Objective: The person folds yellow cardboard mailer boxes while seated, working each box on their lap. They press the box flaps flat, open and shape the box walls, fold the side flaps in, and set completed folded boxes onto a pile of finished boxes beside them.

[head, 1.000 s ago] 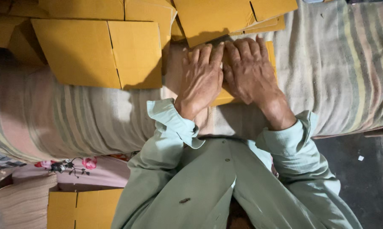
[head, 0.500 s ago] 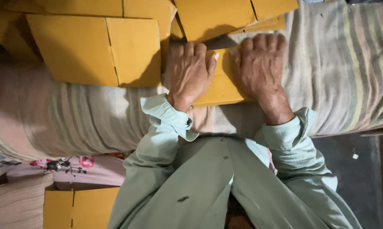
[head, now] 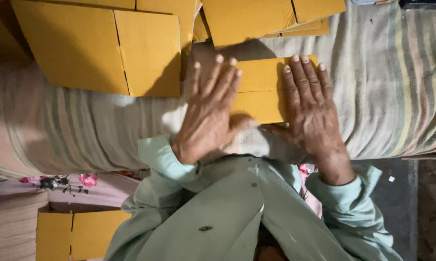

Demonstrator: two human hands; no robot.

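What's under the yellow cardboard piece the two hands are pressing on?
The yellow cardboard piece lies on a striped cloth, pressed flat by the left hand and right hand. Whatever lies directly beneath it is covered.

My left hand lies palm down, back facing up at me, fingers stretched straight and slightly fanned, the thumb angled out toward my other hand. My right hand lies flat the same way, fingers long and close together, its thumb reaching in so the two thumbs nearly meet. Both wrists are bent back a little, and my forearms come in from below in pale green sleeves, cuffs loose at the wrists. Neither hand is curled around anything; both are spread open.
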